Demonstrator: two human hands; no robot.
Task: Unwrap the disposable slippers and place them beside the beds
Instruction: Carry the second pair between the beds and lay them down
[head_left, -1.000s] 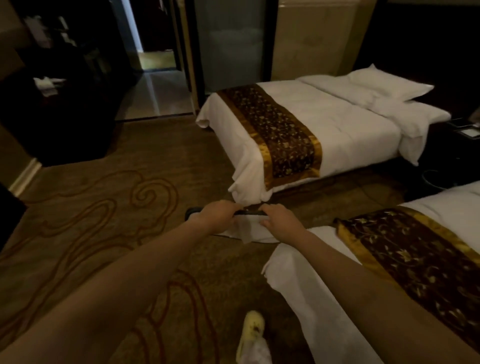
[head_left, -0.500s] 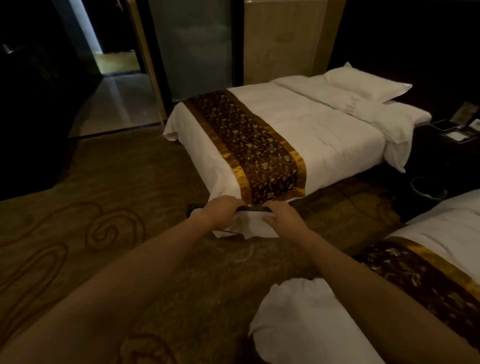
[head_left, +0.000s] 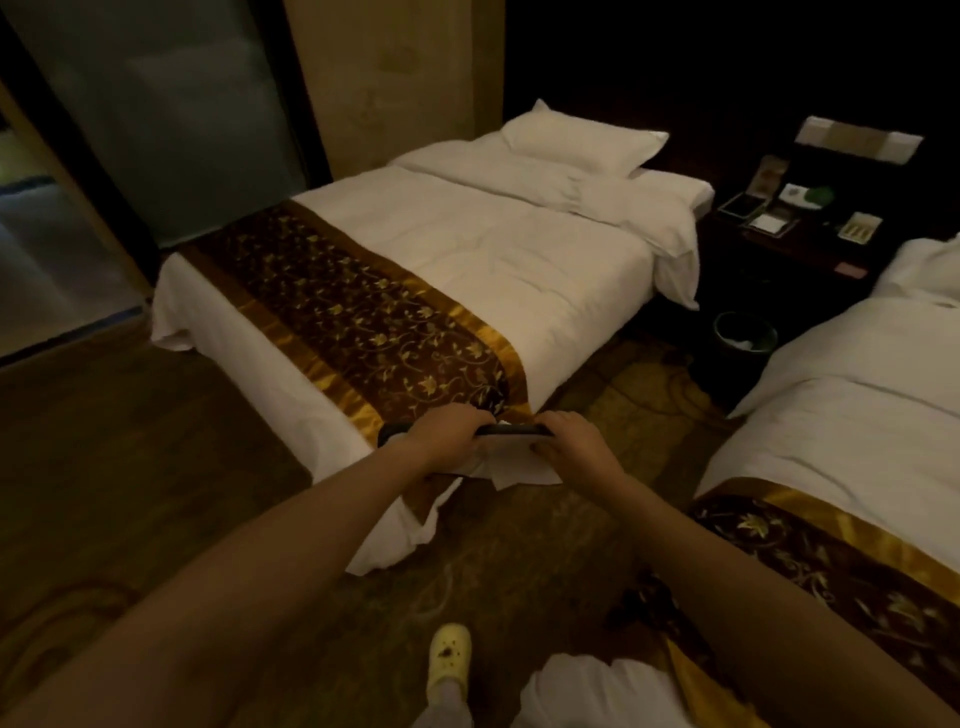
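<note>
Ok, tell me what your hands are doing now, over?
Left hand and right hand both gripping the slipper pack. Pack not clearly open, held out over the carpet between the beds. Wastebasket further up the aisle.

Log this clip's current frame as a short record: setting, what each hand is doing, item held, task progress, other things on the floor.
setting: hotel room, far bed and near bed with brown-and-gold runners, patterned carpet
left hand: grips left end of held item
right hand: grips right end
held item: slipper pack, dark upper edge, white below; held in the air before the far bed's foot corner
task progress: no slippers on the floor yet
floor: waste bin between the beds, by the nightstand
</note>
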